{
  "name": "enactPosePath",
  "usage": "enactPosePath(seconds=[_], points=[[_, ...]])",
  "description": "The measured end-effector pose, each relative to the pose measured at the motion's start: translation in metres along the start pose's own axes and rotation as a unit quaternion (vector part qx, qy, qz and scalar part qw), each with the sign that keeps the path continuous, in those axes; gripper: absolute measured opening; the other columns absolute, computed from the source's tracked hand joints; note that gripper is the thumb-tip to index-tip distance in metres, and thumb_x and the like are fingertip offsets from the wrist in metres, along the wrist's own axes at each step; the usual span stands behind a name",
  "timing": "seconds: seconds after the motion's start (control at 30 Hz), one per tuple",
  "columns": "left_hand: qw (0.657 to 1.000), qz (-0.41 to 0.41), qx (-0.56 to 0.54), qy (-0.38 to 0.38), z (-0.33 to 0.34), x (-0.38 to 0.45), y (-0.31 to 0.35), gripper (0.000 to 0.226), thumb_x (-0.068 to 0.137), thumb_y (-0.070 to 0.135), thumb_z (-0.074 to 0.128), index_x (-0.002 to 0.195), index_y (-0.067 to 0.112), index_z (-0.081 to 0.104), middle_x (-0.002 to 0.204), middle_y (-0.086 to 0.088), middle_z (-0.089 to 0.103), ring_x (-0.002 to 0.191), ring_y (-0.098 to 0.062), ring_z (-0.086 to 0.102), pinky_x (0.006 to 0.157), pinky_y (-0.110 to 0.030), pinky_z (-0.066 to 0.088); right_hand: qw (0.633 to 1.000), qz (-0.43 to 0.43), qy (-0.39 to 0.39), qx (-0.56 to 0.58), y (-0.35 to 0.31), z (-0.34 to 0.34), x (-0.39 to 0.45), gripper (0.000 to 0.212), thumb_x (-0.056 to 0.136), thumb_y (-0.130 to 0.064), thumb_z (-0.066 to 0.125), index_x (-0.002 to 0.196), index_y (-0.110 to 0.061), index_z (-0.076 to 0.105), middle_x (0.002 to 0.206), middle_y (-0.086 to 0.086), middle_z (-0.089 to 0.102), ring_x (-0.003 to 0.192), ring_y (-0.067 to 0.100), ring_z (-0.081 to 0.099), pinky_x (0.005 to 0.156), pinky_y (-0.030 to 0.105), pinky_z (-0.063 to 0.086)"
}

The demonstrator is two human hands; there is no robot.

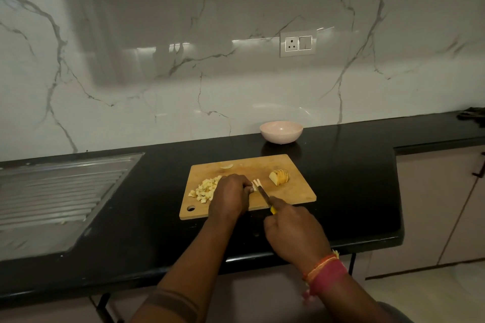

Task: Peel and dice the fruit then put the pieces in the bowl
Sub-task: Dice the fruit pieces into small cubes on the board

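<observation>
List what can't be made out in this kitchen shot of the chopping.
- Head view: the fruit strips run under the left hand, so how the fingers hold them is hidden.
- Most of the knife handle is covered by the right hand.
- The bowl is far off; whether any pieces lie inside is unclear.
- A dark object on the counter is cut off by the right edge.

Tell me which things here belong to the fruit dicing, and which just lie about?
In use: cutting board, knife, fruit strips, sliced fruit chunk, diced pile, pink bowl.
Lying about: sink drainer, wall socket, dark object.
</observation>
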State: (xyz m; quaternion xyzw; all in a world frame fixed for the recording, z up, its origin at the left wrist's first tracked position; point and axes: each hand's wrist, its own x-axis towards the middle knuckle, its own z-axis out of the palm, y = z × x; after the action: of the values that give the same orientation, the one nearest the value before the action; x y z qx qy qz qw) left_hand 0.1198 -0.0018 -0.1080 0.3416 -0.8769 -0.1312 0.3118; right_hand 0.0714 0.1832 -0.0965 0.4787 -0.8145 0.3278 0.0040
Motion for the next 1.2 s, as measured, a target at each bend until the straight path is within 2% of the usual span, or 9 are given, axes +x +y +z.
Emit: enactPosePath(seconds=[0.17, 0.3, 0.43, 0.57, 0.8, 0.9, 1.0, 1.07, 1.2], points=[[1.000, -0.002, -0.001, 0.002, -0.002, -0.001, 0.000, 0.011, 0.094, 0.022, 0.069, 0.100, 0.020, 0.079, 0.100, 0.004, 0.076, 0.088, -0.012, 0.065, 0.081, -0.029, 0.052, 1.000, -0.006, 0.002, -0.003, -0.009, 0.008, 0.014, 0.057, 0.096, -0.034, 0.044, 0.153, -0.034, 0.037, 0.082, -0.005, 0.065, 0.070, 0.011, 0.061, 0.062, 0.031, 0.053], [1.000, 0.007, -0.010, 0.000, -0.004, -0.004, 0.000, 0.013, 0.094, 0.020, 0.069, 0.100, 0.021, 0.080, 0.103, 0.007, 0.076, 0.091, -0.010, 0.067, 0.085, -0.028, 0.053, 1.000, -0.006, -0.017, -0.023, -0.017, 0.012, 0.029, 0.054, 0.097, -0.034, 0.044, 0.151, -0.031, 0.040, 0.088, -0.001, 0.067, 0.073, 0.016, 0.060, 0.061, 0.030, 0.047], [1.000, 0.015, -0.007, -0.002, -0.006, -0.004, 0.001, 0.012, 0.093, 0.014, 0.068, 0.096, 0.018, 0.080, 0.098, 0.004, 0.076, 0.087, -0.011, 0.067, 0.082, -0.028, 0.053, 0.999, 0.004, -0.028, -0.042, -0.022, 0.013, 0.037, 0.050, 0.098, -0.033, 0.043, 0.148, -0.029, 0.043, 0.096, 0.004, 0.068, 0.080, 0.021, 0.061, 0.063, 0.031, 0.042], [1.000, -0.004, -0.004, -0.006, -0.004, -0.002, 0.003, 0.011, 0.095, 0.021, 0.068, 0.097, 0.021, 0.078, 0.098, 0.005, 0.075, 0.088, -0.010, 0.065, 0.084, -0.031, 0.055, 0.998, -0.020, -0.040, -0.054, -0.013, 0.009, 0.023, 0.046, 0.096, -0.033, 0.044, 0.143, -0.033, 0.047, 0.084, -0.003, 0.065, 0.071, 0.015, 0.060, 0.064, 0.031, 0.051], [0.999, 0.016, 0.028, 0.003, -0.001, -0.005, 0.004, 0.009, 0.095, 0.022, 0.066, 0.095, 0.021, 0.075, 0.094, 0.003, 0.071, 0.092, -0.016, 0.061, 0.078, -0.032, 0.051, 0.999, 0.012, -0.007, 0.035, 0.000, -0.010, 0.005, 0.047, 0.094, -0.031, 0.047, 0.140, -0.037, 0.054, 0.072, -0.010, 0.059, 0.063, 0.008, 0.058, 0.051, 0.024, 0.039], [0.994, 0.061, 0.091, 0.012, -0.002, -0.006, 0.004, 0.012, 0.097, 0.023, 0.061, 0.095, 0.022, 0.073, 0.093, 0.002, 0.070, 0.092, -0.020, 0.057, 0.081, -0.036, 0.049, 0.998, 0.027, 0.016, 0.046, 0.000, -0.011, 0.015, 0.050, 0.095, -0.030, 0.046, 0.144, -0.039, 0.050, 0.074, -0.010, 0.059, 0.063, 0.008, 0.058, 0.050, 0.024, 0.038], [0.988, 0.064, 0.126, 0.056, -0.005, -0.006, 0.007, 0.017, 0.098, 0.024, 0.055, 0.102, 0.021, 0.071, 0.096, 0.001, 0.069, 0.090, -0.019, 0.055, 0.080, -0.038, 0.050, 0.997, 0.051, 0.011, 0.062, 0.003, -0.011, 0.025, 0.049, 0.096, -0.031, 0.045, 0.144, -0.038, 0.051, 0.084, -0.006, 0.063, 0.068, 0.008, 0.058, 0.053, 0.026, 0.043], [0.990, 0.036, 0.121, 0.069, -0.006, -0.006, 0.011, 0.023, 0.101, 0.031, 0.049, 0.104, 0.019, 0.069, 0.098, -0.001, 0.068, 0.091, -0.018, 0.055, 0.080, -0.037, 0.050, 0.993, 0.070, 0.011, 0.090, 0.006, -0.011, 0.029, 0.046, 0.097, -0.031, 0.046, 0.142, -0.038, 0.053, 0.096, -0.004, 0.066, 0.072, 0.008, 0.059, 0.057, 0.027, 0.047], [0.985, -0.013, 0.170, 0.011, -0.002, -0.004, 0.023, 0.056, 0.099, 0.062, 0.041, 0.111, 0.015, 0.066, 0.108, -0.008, 0.066, 0.099, -0.024, 0.057, 0.082, -0.040, 0.048, 0.986, 0.094, 0.023, 0.139, 0.016, -0.008, 0.036, 0.045, 0.098, -0.033, 0.048, 0.142, -0.037, 0.054, 0.106, -0.004, 0.067, 0.074, 0.011, 0.061, 0.055, 0.024, 0.043]])
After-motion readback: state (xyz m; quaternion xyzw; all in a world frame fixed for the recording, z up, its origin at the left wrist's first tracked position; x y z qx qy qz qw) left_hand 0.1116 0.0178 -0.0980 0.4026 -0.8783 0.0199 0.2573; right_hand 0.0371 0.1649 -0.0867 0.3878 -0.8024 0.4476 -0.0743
